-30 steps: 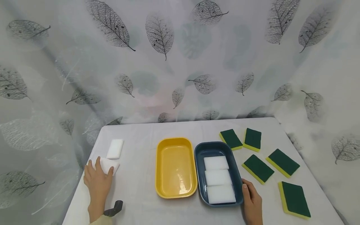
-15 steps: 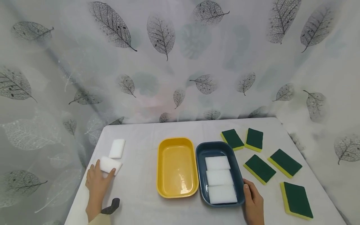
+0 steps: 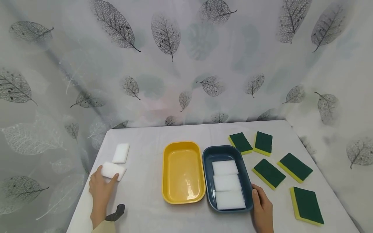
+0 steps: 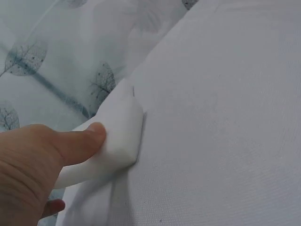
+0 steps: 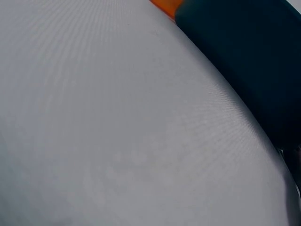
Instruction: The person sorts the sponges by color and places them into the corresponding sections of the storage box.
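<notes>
My left hand [image 3: 100,189] holds a white sponge [image 3: 113,170] at the table's left side, thumb on its near face. In the left wrist view the thumb of my left hand [image 4: 51,150] presses the white sponge [image 4: 113,136]; most other fingers are hidden behind it. Another white sponge [image 3: 120,153] lies just beyond. My right hand [image 3: 262,208] grips the right side of a dark blue tray [image 3: 207,155], where several white sponges [image 3: 226,183] lie in a column. The right wrist view shows the blue tray's outer wall [image 5: 244,56], but not the hand.
A yellow tray [image 3: 183,174] stands against the blue tray's left side, with nothing in it. Several green-and-yellow scouring sponges [image 3: 268,174] lie scattered at the right of the white-covered table [image 3: 142,200]. A leaf-patterned curtain [image 3: 186,64] hangs behind and at both sides.
My left hand has come down off the top of the white sponge to its near left side, leaving more of the sponge in sight. My right hand stays at the blue tray.
</notes>
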